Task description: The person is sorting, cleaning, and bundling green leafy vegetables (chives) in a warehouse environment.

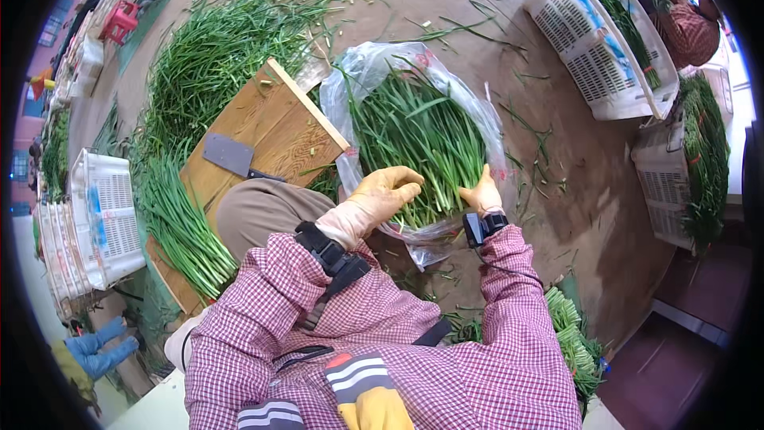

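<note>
Chives (418,123) fill the plastic bag (338,103); at its near side, left hand (383,193) half-curled, hold unclear, right hand (481,193) spread; cleaver (228,154) leftward.

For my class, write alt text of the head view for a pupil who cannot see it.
A person's left hand and right hand are at the near end of long green leaves heaped in a clear plastic bag. To the left, a cleaver lies on a wooden board, with more greens beyond it.
</note>
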Demonstrator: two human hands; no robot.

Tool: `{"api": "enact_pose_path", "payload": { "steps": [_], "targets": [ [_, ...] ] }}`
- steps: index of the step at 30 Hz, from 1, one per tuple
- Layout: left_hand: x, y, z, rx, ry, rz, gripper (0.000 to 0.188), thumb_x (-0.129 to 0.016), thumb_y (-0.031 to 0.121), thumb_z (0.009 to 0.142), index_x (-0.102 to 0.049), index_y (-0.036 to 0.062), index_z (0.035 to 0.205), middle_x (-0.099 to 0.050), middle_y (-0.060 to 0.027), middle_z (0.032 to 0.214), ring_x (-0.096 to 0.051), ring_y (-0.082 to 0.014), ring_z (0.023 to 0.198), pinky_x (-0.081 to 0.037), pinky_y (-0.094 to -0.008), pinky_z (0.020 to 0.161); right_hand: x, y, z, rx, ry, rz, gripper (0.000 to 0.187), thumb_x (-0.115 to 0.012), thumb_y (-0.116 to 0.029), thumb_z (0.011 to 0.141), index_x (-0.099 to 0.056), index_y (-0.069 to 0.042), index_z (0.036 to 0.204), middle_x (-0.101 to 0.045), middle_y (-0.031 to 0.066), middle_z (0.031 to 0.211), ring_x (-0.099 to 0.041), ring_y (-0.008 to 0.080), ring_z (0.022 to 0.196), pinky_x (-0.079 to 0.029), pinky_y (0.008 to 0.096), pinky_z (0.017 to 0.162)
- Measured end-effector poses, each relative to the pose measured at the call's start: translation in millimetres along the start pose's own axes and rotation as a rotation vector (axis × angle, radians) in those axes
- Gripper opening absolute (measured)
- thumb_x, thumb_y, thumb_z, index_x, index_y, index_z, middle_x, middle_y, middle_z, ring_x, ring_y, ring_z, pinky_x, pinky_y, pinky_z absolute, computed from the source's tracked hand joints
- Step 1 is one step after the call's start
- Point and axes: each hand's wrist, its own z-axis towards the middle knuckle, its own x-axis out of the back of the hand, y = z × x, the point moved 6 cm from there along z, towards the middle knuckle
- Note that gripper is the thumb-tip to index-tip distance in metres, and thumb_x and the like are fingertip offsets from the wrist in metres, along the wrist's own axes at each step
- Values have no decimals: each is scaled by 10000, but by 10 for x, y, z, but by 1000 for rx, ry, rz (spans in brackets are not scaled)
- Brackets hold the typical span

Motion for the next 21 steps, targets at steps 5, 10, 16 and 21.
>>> {"api": "enact_pose_path", "payload": {
  "steps": [5,10,16,21],
  "targets": [
    [-13,-122,91,42,18,-2,308,-635,190,985,-678,16,1236,-724,-79,1040,-661,-151,954,-525,-303,882,-56,-14,36,18,13,14,1216,-879,-399,698,-168,52,1577,-627,274,1294,-646,372,1165,-541,425,964],
    [-58,-166,111,62,-2,-13,309,-632,181,985,-677,9,1239,-724,-64,1020,-652,-137,910,-524,-298,855,3,-43,82,16,-43,188,966,-827,-331,705,-350,50,1453,-680,280,1192,-669,403,1125,-532,431,970],
    [-63,-31,178,68,21,18,310,-622,162,1000,-648,-10,1257,-717,-78,1091,-667,-152,964,-521,-293,900,522,-417,-126,-84,-72,-92,591,-721,-254,762,-563,37,1252,-699,285,1130,-679,414,1092,-531,450,959],
    [-137,-139,343,129,126,-51,441,-669,254,984,-592,4,1339,-665,-92,1261,-607,-186,1159,-482,-322,974,644,-923,-497,-50,-5,-179,551,-632,-151,851,-526,31,1360,-723,227,1126,-708,367,1055,-549,428,927]
  ]
}}
